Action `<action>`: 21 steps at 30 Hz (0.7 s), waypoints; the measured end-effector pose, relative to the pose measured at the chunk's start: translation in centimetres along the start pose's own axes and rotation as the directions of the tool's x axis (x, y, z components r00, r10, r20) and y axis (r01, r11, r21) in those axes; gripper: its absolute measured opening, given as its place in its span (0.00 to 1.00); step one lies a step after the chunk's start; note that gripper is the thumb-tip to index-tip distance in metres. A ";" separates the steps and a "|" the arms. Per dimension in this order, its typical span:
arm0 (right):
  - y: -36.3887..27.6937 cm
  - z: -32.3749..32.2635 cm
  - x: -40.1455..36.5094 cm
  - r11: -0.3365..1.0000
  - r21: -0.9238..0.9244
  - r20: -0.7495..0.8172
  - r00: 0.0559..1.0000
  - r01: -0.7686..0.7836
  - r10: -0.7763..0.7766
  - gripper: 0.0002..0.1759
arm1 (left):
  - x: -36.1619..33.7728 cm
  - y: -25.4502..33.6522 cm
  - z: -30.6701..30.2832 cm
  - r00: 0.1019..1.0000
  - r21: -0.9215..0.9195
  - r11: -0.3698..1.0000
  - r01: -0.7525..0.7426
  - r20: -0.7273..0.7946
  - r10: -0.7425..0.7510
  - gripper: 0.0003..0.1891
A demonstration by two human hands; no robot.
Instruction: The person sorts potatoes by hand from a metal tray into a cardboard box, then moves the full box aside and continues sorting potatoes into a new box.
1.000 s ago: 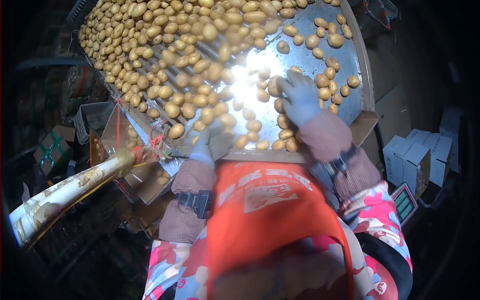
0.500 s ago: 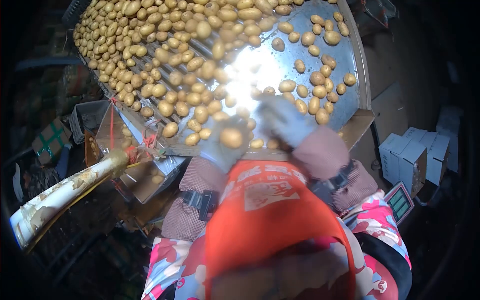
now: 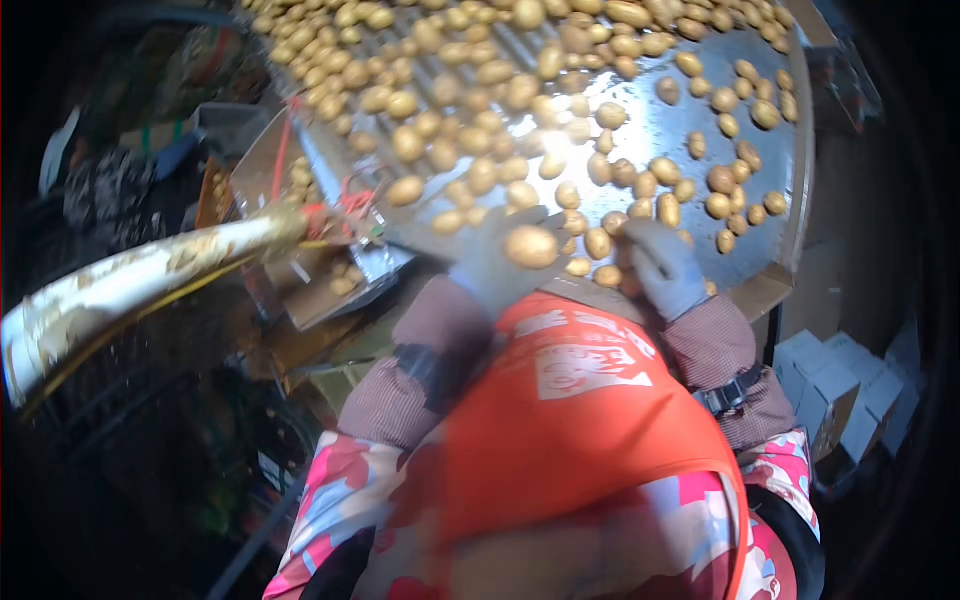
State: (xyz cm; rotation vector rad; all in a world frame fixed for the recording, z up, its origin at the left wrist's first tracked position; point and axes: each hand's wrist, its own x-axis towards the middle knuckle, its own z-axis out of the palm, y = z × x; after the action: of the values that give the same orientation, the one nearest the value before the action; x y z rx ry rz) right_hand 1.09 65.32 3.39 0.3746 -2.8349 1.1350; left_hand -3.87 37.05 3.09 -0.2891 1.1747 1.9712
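My left hand [image 3: 487,262], in a grey glove, holds a potato [image 3: 531,247] at the near edge of the metal sorting table [image 3: 748,190]. The fingers are partly hidden behind the potato and a little blurred. To its right, my right hand [image 3: 664,268], also gloved, is curled low over the same edge. Its fingertips point down, and what they hold, if anything, is hidden. Between the hands lie a few loose potatoes [image 3: 598,242]. Many more potatoes [image 3: 440,75] cover the slatted part of the table beyond, and others are scattered over the smooth metal at right.
A worn white pipe [image 3: 150,265] with red ties juts in from the left. Beneath it stands an open cardboard box [image 3: 325,310] with some potatoes inside. White cartons [image 3: 825,385] are stacked at lower right. Raised rims border the table's right side.
The view has shifted, so the table appears farther right and higher. My left hand still holds a potato. My right hand has moved farther from the left, and its fingers now curl downward.
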 end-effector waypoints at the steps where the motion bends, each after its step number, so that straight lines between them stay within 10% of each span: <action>1: -0.3 -0.1 0.6 0.999 0.035 -0.018 0.999 -0.028 0.029 0.23 | -0.6 0.3 -0.2 1.000 -0.025 1.000 -0.010 -0.011 0.010 0.30; 4: -2.8 2.2 3.3 0.974 -0.159 0.142 0.980 0.161 -0.139 0.25 | -2.0 1.5 -0.1 0.998 -0.049 0.997 -0.059 -0.004 0.059 0.27; 7: -2.3 5.4 4.6 0.926 -0.165 0.234 0.926 0.340 -0.298 0.29 | -2.5 0.1 -1.8 0.938 0.528 0.778 -0.341 0.136 0.318 0.24; 11: 0.8 5.4 7.8 0.837 -0.404 0.110 0.928 0.368 -0.355 0.33 | -9.0 2.5 -5.4 0.946 0.829 0.548 -0.111 -0.081 0.314 0.18; 12: 0.7 3.4 9.7 0.827 -0.485 0.218 0.955 0.283 -0.199 0.35 | -9.9 1.8 -10.2 0.998 0.057 0.996 -0.069 0.007 0.069 0.16; 13: 0.7 1.3 11.5 0.785 -0.578 0.318 0.947 0.224 -0.036 0.39 | -11.1 1.1 -15.5 0.965 -0.724 0.659 0.204 0.263 -0.010 0.15; 15: 2.6 -0.4 12.1 0.794 -0.606 0.127 0.992 0.058 0.025 0.43 | -15.1 3.7 -19.2 0.994 -0.769 0.631 -0.107 -0.086 0.064 0.19; 16: 2.1 -1.6 12.6 0.732 -0.681 0.101 0.993 0.026 0.059 0.44 | -16.3 5.4 -20.1 0.933 -0.728 0.608 -0.317 -0.354 0.063 0.21; 17: 3.6 -1.5 13.2 0.719 -0.655 0.050 0.936 -0.232 0.348 0.44 | -16.6 7.8 -19.7 0.672 -0.588 0.545 -0.598 -0.738 -0.059 0.24; 21: -5.7 6.0 14.6 0.908 -0.415 0.210 0.977 0.048 0.045 0.33 | -18.5 3.5 -32.3 0.733 0.219 0.895 -0.390 -0.514 0.445 0.12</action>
State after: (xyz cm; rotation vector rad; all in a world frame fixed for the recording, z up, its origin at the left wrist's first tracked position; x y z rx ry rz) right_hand -11.50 54.34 5.03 0.4898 -3.1513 0.4766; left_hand -0.74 0.13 -1.97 -0.6237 1.8387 2.2866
